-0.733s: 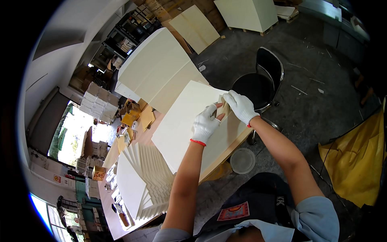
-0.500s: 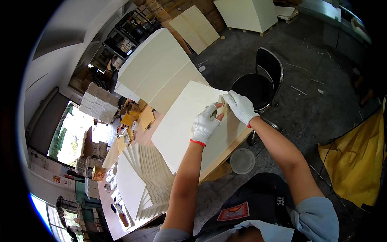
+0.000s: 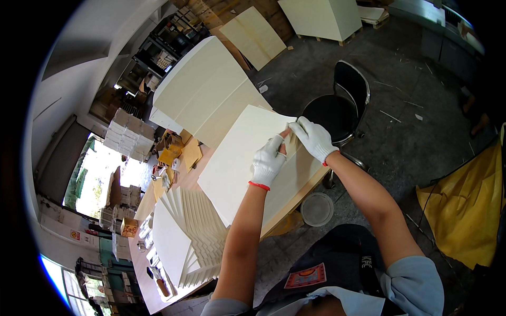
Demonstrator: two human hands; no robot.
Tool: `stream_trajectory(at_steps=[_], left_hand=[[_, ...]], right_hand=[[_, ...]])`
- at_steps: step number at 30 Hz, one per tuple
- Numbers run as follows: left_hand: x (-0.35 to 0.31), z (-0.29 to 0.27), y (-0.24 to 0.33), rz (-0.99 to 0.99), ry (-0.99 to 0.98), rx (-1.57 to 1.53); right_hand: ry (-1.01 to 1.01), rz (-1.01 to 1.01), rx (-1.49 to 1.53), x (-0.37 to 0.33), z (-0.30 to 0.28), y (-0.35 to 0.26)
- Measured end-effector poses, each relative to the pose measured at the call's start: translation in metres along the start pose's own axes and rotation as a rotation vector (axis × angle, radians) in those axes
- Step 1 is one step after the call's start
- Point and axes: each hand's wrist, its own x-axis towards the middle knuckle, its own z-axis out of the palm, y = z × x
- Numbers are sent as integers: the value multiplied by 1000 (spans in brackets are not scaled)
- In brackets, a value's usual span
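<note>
White gloves with red cuffs cover both of my hands, and bare thumb and finger tips show on the left. My right hand (image 3: 314, 139) is closed over the far right corner of a large white sheet (image 3: 240, 158), bending its edge upward. Close beside it, my left hand (image 3: 269, 160) has its bare fingertips at the same raised edge, closed on it as far as I can see. Beneath the right hand, the sheet's edge curves and casts a shadow. The sheet lies flat elsewhere, on the wooden table (image 3: 138, 268).
A fanned stack of white boards (image 3: 197, 226) lies left of my left forearm. Beyond the sheet rises a tall pale stack (image 3: 205, 95). A black chair (image 3: 329, 113) stands past the table's right edge, near a round lidded bucket (image 3: 317, 209). Yellow cloth (image 3: 464, 205) hangs at the right.
My left fingertips have moved slightly upward, closer to the right hand at the sheet's corner. The right hand has hardly moved.
</note>
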Motion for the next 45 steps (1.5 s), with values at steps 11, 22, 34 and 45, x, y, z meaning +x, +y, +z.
stream_trajectory(at_steps=[11, 22, 34, 45], left_hand=[[1, -6, 11, -37, -91, 107], [0, -8, 14, -152, -94, 65], [-1, -6, 11, 34, -114, 158], [6, -2, 9, 84, -49, 247]], right_hand=[[22, 15, 24, -1, 1, 1], [7, 14, 64, -1, 0, -1], [29, 56, 289, 0, -4, 6], [-128, -307, -456, 0, -35, 15]])
